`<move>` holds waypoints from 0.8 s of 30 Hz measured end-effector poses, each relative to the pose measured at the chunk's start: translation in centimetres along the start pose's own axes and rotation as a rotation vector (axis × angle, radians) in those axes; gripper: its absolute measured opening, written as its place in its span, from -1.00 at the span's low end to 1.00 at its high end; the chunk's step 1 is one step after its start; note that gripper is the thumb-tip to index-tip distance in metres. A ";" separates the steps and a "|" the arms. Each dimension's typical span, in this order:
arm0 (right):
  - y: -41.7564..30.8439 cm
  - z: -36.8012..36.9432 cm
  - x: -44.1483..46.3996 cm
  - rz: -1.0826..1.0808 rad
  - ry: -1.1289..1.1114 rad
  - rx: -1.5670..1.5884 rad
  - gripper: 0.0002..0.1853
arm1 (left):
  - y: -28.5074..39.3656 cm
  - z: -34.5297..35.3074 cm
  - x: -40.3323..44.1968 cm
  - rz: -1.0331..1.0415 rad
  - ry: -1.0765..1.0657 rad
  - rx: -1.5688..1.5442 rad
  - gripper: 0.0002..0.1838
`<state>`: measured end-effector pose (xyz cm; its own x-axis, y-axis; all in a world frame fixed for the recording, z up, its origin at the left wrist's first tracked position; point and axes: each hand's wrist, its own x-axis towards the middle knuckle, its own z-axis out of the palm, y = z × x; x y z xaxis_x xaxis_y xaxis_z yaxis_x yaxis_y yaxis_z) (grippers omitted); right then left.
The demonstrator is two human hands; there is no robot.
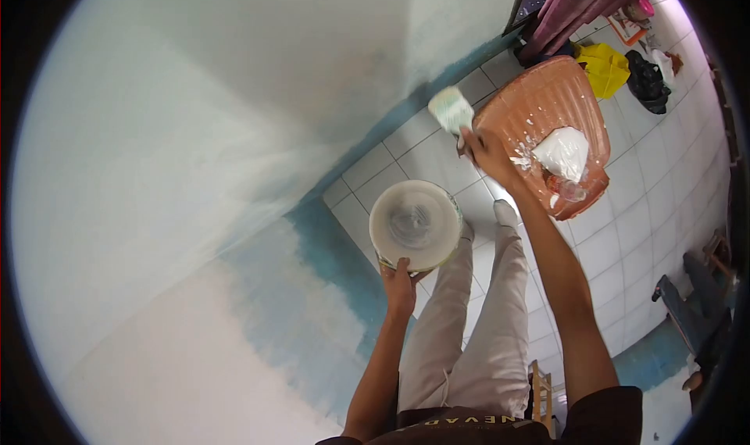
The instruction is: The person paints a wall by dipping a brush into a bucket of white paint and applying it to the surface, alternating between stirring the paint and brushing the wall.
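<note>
My left hand [400, 281] grips the lower rim of a round white paint bucket [379, 230], thumb over the edge. Pale, whitish paint [414, 230] lies inside it, streaked in the middle. Ahead and to the right, my right hand [486, 156] is closed around the handle of a wide paintbrush [451, 110]. Its bristles are coated with pale paint and point up and left, apart from the bucket and close to the wall's lower edge. Pale paint covers much of the wall [312, 78], with blue showing along the bottom and around the corner [320, 250].
An orange-brown plastic surface [539, 93], spattered white, holds a white plastic bag [564, 152] and a clear container [570, 189]. Beyond are a yellow bag [604, 70], a black bag [647, 82] and a purplish curtain [574, 11]. A wooden ladder or stool [541, 394] stands near my legs on white tiles.
</note>
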<state>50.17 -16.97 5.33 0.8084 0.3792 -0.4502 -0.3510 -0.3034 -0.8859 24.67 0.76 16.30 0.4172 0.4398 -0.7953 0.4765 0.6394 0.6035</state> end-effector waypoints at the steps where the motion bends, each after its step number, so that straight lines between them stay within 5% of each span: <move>1: -1.6 0.2 -3.9 -0.014 0.043 0.105 -0.49 | 0.2 0.2 -0.5 0.036 -0.010 0.036 -0.35; 2: -2.1 0.1 -7.0 -0.111 0.115 0.060 -0.50 | 0.4 0.5 -0.9 0.078 -0.018 0.067 -0.35; 4: -0.2 -0.7 -13.0 0.092 0.070 0.158 -0.47 | 1.1 0.8 -2.2 0.102 -0.038 0.097 -0.34; 9: -5.3 -5.3 -25.1 0.196 0.068 0.142 -0.55 | 7.0 3.3 -6.9 0.250 -0.146 0.310 -0.33; 11: -7.1 -7.3 -27.8 0.085 0.093 0.028 -0.58 | 9.9 4.5 -8.9 0.295 -0.180 0.347 -0.34; 13: -11.7 -8.6 -29.7 -0.051 0.150 -0.037 -0.57 | 11.0 4.5 -10.2 0.660 -0.300 0.460 -0.31; 14: -14.7 -9.3 -30.6 -0.077 0.136 -0.053 -0.65 | 11.8 4.1 -11.2 0.435 -0.299 0.437 -0.27; 17: -21.0 -11.7 -32.8 -0.295 0.113 -0.325 -0.72 | 15.4 6.3 -17.5 0.355 -0.356 0.390 -0.28; 21: -29.5 -13.6 -36.2 -0.643 0.002 -0.491 -0.62 | 18.1 6.0 -22.3 0.674 -0.375 0.679 -0.34; 24: -34.3 -14.6 -38.1 -0.652 -0.196 -0.640 -0.59 | 21.1 5.8 -27.4 0.788 -0.344 0.832 -0.29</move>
<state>38.26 -33.76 54.49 0.6395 0.7671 0.0513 0.5178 -0.3804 -0.7663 27.78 -1.44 51.19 0.9441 0.2549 -0.2089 0.2982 -0.3906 0.8709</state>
